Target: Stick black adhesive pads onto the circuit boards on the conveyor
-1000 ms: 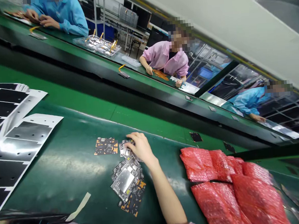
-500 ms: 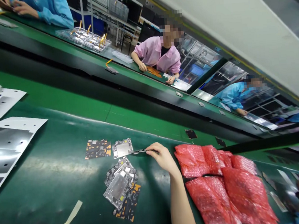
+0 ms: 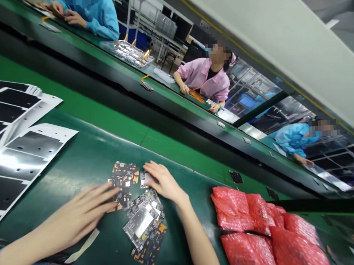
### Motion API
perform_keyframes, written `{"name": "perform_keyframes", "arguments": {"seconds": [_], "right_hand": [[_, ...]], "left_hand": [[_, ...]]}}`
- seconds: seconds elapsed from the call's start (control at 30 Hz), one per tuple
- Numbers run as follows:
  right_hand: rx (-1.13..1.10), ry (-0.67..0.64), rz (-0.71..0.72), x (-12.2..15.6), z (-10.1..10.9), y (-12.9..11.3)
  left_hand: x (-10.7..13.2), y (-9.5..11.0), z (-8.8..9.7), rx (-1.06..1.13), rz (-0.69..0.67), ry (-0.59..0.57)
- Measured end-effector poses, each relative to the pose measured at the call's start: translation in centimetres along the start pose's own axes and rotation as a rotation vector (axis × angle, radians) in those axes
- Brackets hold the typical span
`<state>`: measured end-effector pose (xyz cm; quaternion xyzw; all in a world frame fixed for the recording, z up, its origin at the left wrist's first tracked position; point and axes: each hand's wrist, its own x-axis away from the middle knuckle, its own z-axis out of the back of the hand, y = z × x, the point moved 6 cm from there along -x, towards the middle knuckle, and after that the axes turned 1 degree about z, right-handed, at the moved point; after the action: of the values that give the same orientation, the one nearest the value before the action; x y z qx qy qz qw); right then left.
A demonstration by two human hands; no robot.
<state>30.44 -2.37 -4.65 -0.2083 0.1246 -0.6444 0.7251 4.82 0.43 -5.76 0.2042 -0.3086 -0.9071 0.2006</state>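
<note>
Our left hand (image 3: 79, 211) lies open and almost flat on the green tabletop (image 3: 84, 164), and its spread fingertips (image 3: 112, 189) reach the edge of a black circuit board with orange patches (image 3: 122, 179). Our right hand (image 3: 164, 182) is open too, not clenched, and its fingers (image 3: 151, 169) rest at a small circuit board with a silver metal face (image 3: 146, 179). We see no firm grasp in either hand (the left fingers are a little blurred).

Between our two hands and just below them lies a loose pile of circuit boards with shiny metal shields (image 3: 141, 223), and a second black and orange circuit board (image 3: 149, 249) sticks out under this pile. Just under our left hand is a pale strip of tape (image 3: 83, 246). Farther left of this hand are black film sheets on white backing (image 3: 22, 153). To the right of our right hand lie red bubble-wrap bags (image 3: 246, 229). Beyond our hands, across the line, a person in a pink smock (image 3: 201, 75) works at another green bench.
</note>
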Motion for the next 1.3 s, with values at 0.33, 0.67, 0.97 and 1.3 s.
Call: {"name": "perform_keyframes", "arguments": {"seconds": [0.33, 0.67, 0.97, 1.3], "right_hand": [[0.197, 0.167, -0.573, 5.1, 4.4, 4.5], [0.101, -0.006, -0.140, 1.2, 2.4, 1.5], [0.244, 0.238, -0.466, -0.6, 1.4, 2.9], [0.004, 0.157, -0.418, 10.1, -3.7, -3.3]], "left_hand": [[1.3, 0.7, -4.1, -0.622, -0.137, 0.140], [-4.9, -0.1, -3.9, -0.712, -0.232, 0.248], [-8.3, 0.8, -3.9, -0.780, -0.374, 0.231], [-1.9, 7.1, -3.8, -0.501, -0.530, 0.075]]}}
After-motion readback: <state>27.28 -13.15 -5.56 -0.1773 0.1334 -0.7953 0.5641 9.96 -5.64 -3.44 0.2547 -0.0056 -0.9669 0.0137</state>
